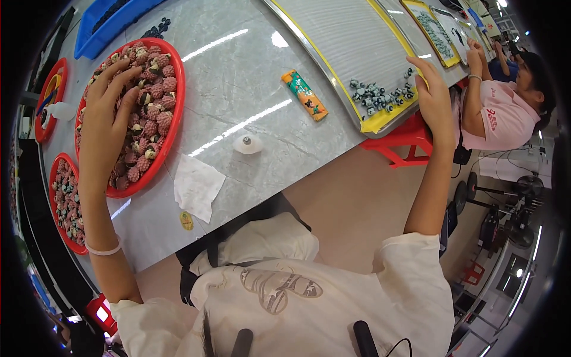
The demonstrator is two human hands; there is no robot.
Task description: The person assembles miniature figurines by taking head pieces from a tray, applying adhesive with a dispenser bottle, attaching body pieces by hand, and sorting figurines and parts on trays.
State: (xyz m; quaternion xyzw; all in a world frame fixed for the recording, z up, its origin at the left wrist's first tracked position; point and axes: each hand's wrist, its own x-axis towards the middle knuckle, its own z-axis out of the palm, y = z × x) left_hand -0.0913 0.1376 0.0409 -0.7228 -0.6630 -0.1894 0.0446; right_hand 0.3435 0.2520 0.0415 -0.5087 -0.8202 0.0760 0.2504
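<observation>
My left hand is over a round red tray heaped with pink, bumpy, berry-like pieces, some with dark and cream parts. Its fingers are spread above the heap, and no piece shows in its grasp. On the right, my right hand hovers at the near corner of a large metal tray with a yellow-edged liner. Thumb and forefinger stand apart there. Small teal, black and white pieces lie scattered in that corner, left of the hand.
Between the trays lie a green-orange packet, a small white nozzle bottle and a white cloth. A smaller red tray sits at left, a blue bin behind. A co-worker in pink sits at right, beyond a red stool.
</observation>
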